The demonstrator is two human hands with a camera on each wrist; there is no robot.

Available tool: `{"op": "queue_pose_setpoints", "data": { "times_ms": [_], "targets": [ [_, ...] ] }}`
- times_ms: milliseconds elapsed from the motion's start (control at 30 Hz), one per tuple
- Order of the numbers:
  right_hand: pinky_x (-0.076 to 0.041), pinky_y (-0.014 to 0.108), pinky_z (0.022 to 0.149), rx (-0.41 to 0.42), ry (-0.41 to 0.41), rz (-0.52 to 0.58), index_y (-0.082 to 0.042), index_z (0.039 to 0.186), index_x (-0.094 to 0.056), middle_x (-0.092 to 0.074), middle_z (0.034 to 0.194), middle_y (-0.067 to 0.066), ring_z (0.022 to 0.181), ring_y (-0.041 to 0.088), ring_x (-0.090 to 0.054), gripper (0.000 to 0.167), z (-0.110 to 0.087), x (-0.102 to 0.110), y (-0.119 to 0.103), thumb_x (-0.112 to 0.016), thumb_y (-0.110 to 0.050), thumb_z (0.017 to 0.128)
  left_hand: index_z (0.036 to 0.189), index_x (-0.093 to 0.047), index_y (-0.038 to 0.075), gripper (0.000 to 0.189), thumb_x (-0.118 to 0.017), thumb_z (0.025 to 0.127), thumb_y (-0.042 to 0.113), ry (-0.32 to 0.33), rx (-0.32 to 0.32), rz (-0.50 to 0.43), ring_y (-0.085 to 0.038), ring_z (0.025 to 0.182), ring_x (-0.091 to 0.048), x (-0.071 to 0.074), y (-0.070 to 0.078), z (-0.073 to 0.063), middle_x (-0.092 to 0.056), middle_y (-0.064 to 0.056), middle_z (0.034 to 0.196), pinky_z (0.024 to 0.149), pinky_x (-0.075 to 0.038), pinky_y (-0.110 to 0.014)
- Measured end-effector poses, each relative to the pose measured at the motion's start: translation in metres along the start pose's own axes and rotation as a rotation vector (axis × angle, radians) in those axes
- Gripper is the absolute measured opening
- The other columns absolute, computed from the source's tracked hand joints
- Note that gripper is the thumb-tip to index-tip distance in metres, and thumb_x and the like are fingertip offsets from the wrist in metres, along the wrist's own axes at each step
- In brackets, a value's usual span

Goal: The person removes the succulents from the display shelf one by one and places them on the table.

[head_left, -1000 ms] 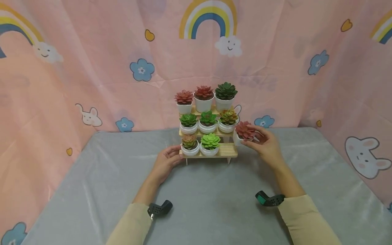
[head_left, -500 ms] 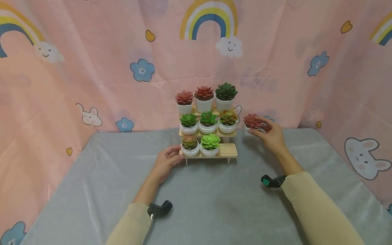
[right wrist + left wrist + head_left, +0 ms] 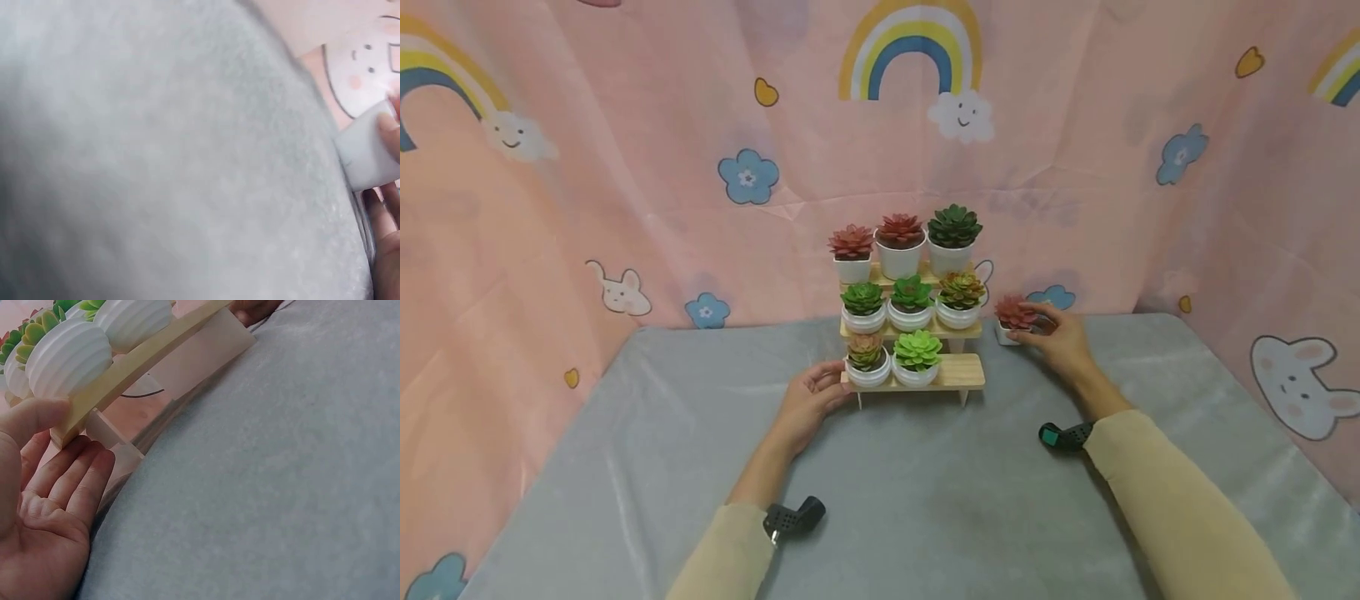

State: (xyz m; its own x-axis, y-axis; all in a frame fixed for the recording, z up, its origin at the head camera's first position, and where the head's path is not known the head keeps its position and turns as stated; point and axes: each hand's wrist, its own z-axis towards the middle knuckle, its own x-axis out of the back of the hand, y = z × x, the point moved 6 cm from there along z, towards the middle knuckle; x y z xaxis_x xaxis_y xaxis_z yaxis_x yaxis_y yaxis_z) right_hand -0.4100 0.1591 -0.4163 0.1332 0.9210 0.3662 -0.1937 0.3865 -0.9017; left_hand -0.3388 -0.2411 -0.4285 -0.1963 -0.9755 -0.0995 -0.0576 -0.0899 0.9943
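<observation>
A three-step wooden plant stand [image 3: 962, 371] holds several small potted succulents. On its bottom step are a brownish succulent [image 3: 866, 354] and a bright green succulent [image 3: 917, 350]; the right end of that step is bare wood. My left hand [image 3: 808, 404] grips the left end of the bottom step, thumb on top and fingers beneath, as the left wrist view shows. Right of the stand, my right hand [image 3: 1063, 342] holds a red succulent [image 3: 1015, 312] by its white pot [image 3: 369, 150]. That pot appears to stand on the table, its far side hidden.
Three pots fill the top step, including a dark green succulent [image 3: 954, 227]. Three more sit on the middle step, such as a yellow-green succulent [image 3: 961, 290]. A grey cloth [image 3: 910, 500] covers the table, and a pink printed curtain [image 3: 662, 167] hangs close behind.
My right hand has carried the red succulent away from the stand's bottom right side, rightward, then lowered it to the table. My left hand has stayed at the stand.
</observation>
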Motion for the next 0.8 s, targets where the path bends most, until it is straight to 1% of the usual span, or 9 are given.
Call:
{"op": "queue_pose_setpoints", "data": {
  "times_ms": [67,267,333,400,500,567,633,733,800],
  "targets": [
    [-0.053,0.005,0.078,0.011,-0.006,0.001,-0.006,0.139,-0.058,-0.055,0.117,-0.014,0.103,-0.01,-0.057,0.058,0.0,-0.001,0.004,-0.081,-0.017,0.087,0.137,-0.051,-0.008,0.046,-0.061,0.092,-0.003,0.004,0.006,0.006,-0.004,0.104,-0.067,0.0,0.0,-0.001,-0.062,-0.025,0.136,0.091,-0.059,-0.022],
    [-0.052,0.003,0.079,0.047,-0.003,0.009,-0.004,0.138,-0.059,-0.056,0.112,-0.016,0.102,-0.011,-0.057,0.055,-0.001,-0.003,0.006,-0.08,-0.015,0.088,0.137,-0.05,-0.01,0.047,-0.06,0.092,-0.004,-0.003,-0.01,-0.002,-0.004,0.104,-0.067,-0.001,0.001,-0.001,-0.06,-0.027,0.137,0.092,-0.059,-0.022],
    [-0.052,0.004,0.08,0.04,-0.006,-0.007,-0.006,0.138,-0.059,-0.057,0.114,-0.013,0.104,-0.009,-0.058,0.056,-0.001,-0.004,0.006,-0.08,-0.017,0.088,0.136,-0.05,-0.01,0.046,-0.06,0.091,-0.005,-0.002,-0.01,-0.006,-0.004,0.104,-0.068,0.0,0.001,-0.001,-0.061,-0.027,0.136,0.091,-0.06,-0.022],
    [-0.052,0.007,0.088,0.031,-0.013,-0.024,-0.007,0.14,-0.058,-0.06,0.124,-0.004,0.115,0.001,-0.06,0.057,-0.002,-0.005,0.004,-0.08,-0.018,0.088,0.136,-0.05,-0.01,0.046,-0.06,0.091,-0.005,0.004,-0.012,-0.012,-0.005,0.102,-0.068,0.001,0.001,-0.001,-0.062,-0.026,0.135,0.09,-0.06,-0.022],
    [-0.054,0.028,0.105,0.016,-0.032,-0.041,-0.009,0.145,-0.053,-0.053,0.145,0.011,0.133,0.025,-0.056,0.063,-0.002,-0.004,-0.001,-0.08,-0.019,0.088,0.135,-0.051,-0.011,0.045,-0.06,0.091,-0.006,0.007,-0.022,-0.017,-0.005,0.102,-0.068,0.001,0.002,-0.001,-0.063,-0.025,0.134,0.091,-0.06,-0.022],
    [-0.047,0.047,0.115,0.026,-0.041,-0.055,-0.009,0.148,-0.049,-0.042,0.157,0.015,0.143,0.039,-0.045,0.068,-0.004,-0.002,-0.008,-0.08,-0.019,0.089,0.135,-0.051,-0.011,0.045,-0.06,0.091,-0.006,0.002,-0.026,-0.019,-0.005,0.101,-0.069,0.0,0.002,0.0,-0.063,-0.025,0.133,0.091,-0.06,-0.023],
    [-0.042,0.061,0.114,0.055,-0.041,-0.056,-0.008,0.15,-0.046,-0.037,0.161,0.018,0.145,0.045,-0.039,0.071,-0.005,0.002,-0.019,-0.08,-0.016,0.088,0.135,-0.05,-0.011,0.045,-0.06,0.092,-0.006,-0.006,-0.025,-0.02,-0.005,0.102,-0.069,-0.001,0.002,0.0,-0.063,-0.025,0.133,0.092,-0.06,-0.023],
    [-0.039,0.063,0.116,0.131,-0.018,-0.074,-0.006,0.149,-0.047,-0.041,0.159,0.019,0.146,0.041,-0.038,0.072,-0.009,0.01,-0.047,-0.081,-0.014,0.087,0.136,-0.05,-0.011,0.045,-0.06,0.092,-0.006,-0.003,-0.018,-0.018,-0.004,0.101,-0.068,-0.002,0.001,0.0,-0.063,-0.024,0.133,0.091,-0.06,-0.022],
    [-0.044,0.052,0.117,0.181,-0.003,-0.086,-0.009,0.148,-0.05,-0.048,0.154,0.015,0.144,0.026,-0.044,0.069,-0.011,0.013,-0.069,-0.081,-0.014,0.086,0.136,-0.051,-0.01,0.045,-0.06,0.091,-0.005,0.009,-0.02,-0.014,-0.004,0.101,-0.068,-0.001,0.001,0.0,-0.063,-0.024,0.133,0.09,-0.06,-0.022]
  ]
}}
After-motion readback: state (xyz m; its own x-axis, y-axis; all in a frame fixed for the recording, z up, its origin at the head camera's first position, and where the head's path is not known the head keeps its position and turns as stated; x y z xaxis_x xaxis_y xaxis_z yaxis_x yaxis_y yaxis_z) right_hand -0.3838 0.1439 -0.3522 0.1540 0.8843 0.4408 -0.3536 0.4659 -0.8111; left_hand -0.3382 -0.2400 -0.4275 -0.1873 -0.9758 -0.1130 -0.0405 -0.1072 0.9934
